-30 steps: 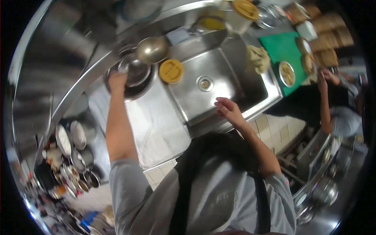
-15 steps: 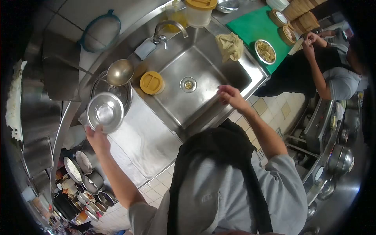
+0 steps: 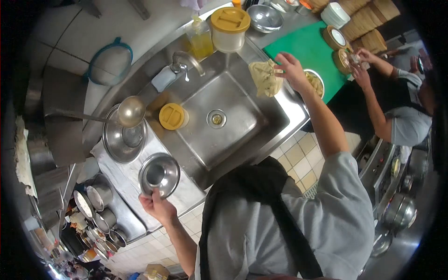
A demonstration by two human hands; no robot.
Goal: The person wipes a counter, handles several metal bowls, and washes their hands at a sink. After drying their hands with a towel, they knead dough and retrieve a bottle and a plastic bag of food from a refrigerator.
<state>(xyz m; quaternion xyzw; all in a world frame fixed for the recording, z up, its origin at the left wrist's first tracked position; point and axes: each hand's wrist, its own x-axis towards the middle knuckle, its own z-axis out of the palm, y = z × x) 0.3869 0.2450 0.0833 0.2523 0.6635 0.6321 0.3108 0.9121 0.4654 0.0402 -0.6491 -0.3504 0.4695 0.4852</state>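
Clamping metal bowl at eight o'clock

Gripping its rim in the left hand, with fingertips partly hidden; hovering with the right hand, fingers apart, near a cloth at one o'clock; half hiding a dish

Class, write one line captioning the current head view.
Left hand holds a metal bowl; right hand reaches near a cloth at the sink.

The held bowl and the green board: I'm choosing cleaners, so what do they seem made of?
The bowl looks like smooth metal, probably stainless steel, given its silvery reflections. The green board looks like matte plastic, judging by its even colour without visible grain.
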